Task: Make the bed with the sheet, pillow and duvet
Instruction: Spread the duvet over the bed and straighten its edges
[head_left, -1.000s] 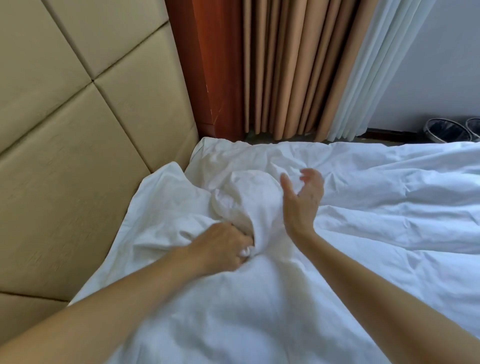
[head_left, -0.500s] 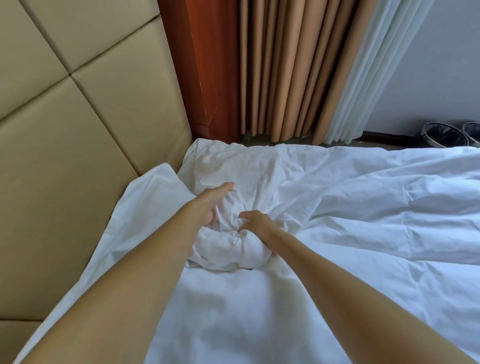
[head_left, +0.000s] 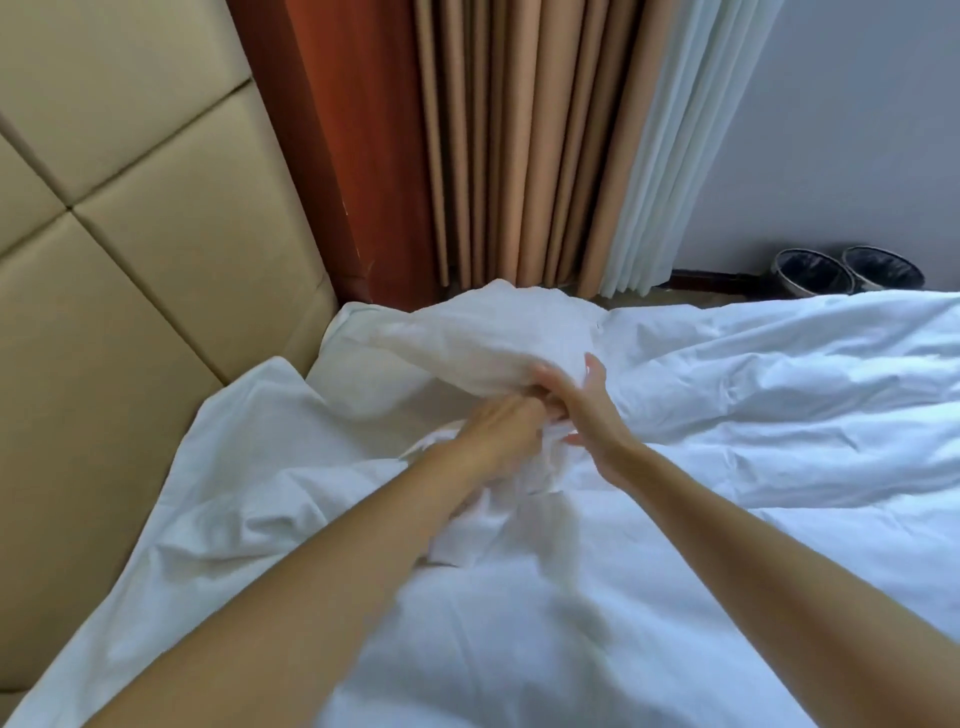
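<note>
The padded headboard (head_left: 130, 291) fills the left side, and the white duvet (head_left: 519, 623) covers the lower frame. Half a second ago its bunch lay low under both hands. Now a fold stands lifted at centre, so the corner is probably being drawn out. The left hand (head_left: 493, 434) is buried in cloth and I cannot tell its grip. The right hand (head_left: 589, 410) curls its fingers on the fold, thumb apart. Count: one headboard, one duvet, two hands, two bins (head_left: 813, 273) at upper right.
</note>
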